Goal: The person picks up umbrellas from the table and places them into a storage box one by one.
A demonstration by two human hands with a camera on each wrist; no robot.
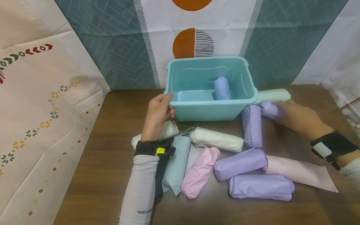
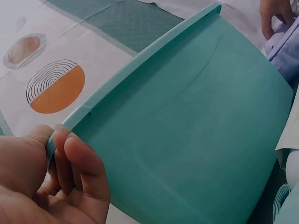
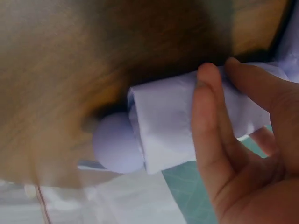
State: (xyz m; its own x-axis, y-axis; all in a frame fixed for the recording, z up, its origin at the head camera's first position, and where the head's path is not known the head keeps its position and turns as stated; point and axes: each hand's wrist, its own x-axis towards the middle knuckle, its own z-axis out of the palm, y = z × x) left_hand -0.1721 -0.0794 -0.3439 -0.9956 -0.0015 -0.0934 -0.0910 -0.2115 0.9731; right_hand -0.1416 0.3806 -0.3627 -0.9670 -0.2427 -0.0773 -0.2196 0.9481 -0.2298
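My left hand (image 1: 158,115) pinches the near left corner of the rim of a teal plastic bin (image 1: 206,112), thumb on top and fingers beneath. A short blue-lavender folded umbrella (image 1: 222,88) with a thin strap loop leans inside the bin. To the right of the bin, my right hand (image 1: 299,117) grips a lavender folded umbrella (image 3: 166,123) in its sleeve, its rounded handle end sticking out. In the head view the hand covers much of that umbrella. Close by lie an upright-pointing purple umbrella (image 1: 252,126) and a pale green one (image 1: 274,95).
In front of the bin lie a white umbrella (image 1: 217,139), a grey-blue one (image 1: 177,164), a pink one (image 1: 200,173) and two purple ones (image 1: 240,164). A flat pale pink sleeve (image 1: 301,172) lies at right on the wooden table (image 1: 92,156). Patterned cloth (image 1: 123,40) hangs behind.
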